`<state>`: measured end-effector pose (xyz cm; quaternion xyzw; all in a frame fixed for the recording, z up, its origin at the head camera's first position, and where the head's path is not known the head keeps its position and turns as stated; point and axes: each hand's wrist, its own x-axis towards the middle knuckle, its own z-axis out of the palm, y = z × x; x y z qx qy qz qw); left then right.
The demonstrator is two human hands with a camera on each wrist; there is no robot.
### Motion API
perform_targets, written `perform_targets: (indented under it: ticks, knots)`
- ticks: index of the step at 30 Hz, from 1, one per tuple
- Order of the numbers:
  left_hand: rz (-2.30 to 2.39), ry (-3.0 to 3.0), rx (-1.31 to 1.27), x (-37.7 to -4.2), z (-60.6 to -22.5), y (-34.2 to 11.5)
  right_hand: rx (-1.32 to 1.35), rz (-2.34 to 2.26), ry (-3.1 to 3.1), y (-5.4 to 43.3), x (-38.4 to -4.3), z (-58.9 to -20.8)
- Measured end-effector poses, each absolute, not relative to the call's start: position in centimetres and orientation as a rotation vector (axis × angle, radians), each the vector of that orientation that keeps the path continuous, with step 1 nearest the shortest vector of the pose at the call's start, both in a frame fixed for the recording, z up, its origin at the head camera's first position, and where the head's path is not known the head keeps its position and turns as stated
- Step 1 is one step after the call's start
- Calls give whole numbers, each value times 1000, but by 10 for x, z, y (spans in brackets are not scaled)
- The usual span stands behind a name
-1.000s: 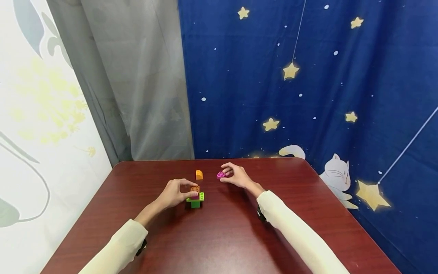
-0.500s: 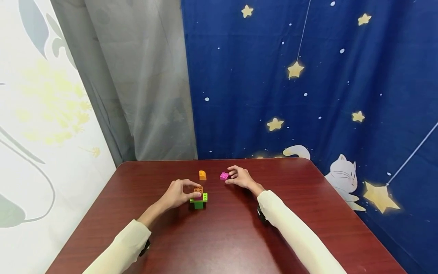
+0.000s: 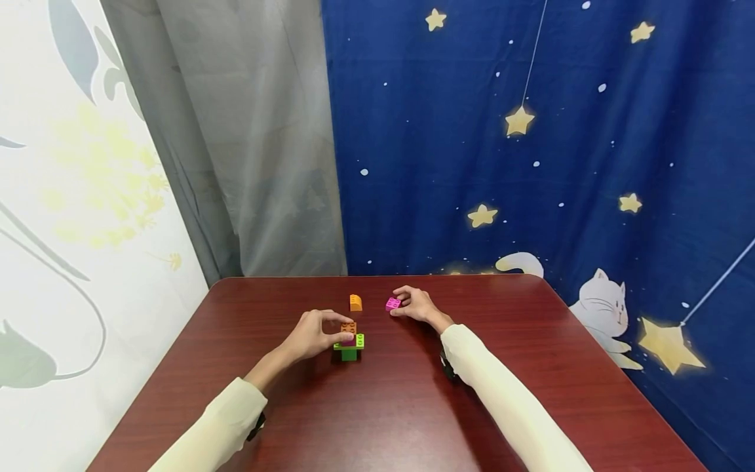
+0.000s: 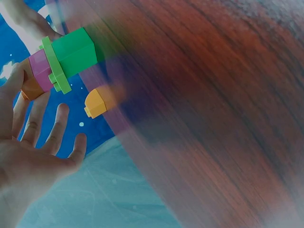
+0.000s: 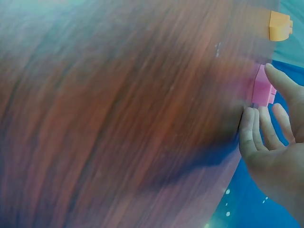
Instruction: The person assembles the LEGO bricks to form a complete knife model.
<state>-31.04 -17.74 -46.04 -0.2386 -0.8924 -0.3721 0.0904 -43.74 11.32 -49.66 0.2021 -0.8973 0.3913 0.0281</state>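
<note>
Between fingers [image 4: 32, 125], seemingly plastic studded brick [image 4: 32, 89]

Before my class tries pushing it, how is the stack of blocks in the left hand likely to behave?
The stack would probably tip if pushed high, since a wider light-green plate sits above the narrower green block. It looks like hard plastic, so should stay stiff rather than floppy. Its smooth-looking sides may be slightly slippery.
</note>
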Motion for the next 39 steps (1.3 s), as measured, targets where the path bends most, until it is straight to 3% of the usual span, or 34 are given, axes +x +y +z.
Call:
perform_targets:
  ticks: [26,39]
  knots:
    - [-1081,-2633,-705,-312,-460,-176,848,1060,-2807,113,-413,-498]
    - [-1105,-2650,-692,-311,-461,-176,964,1075,-2739,116,-393,-478]
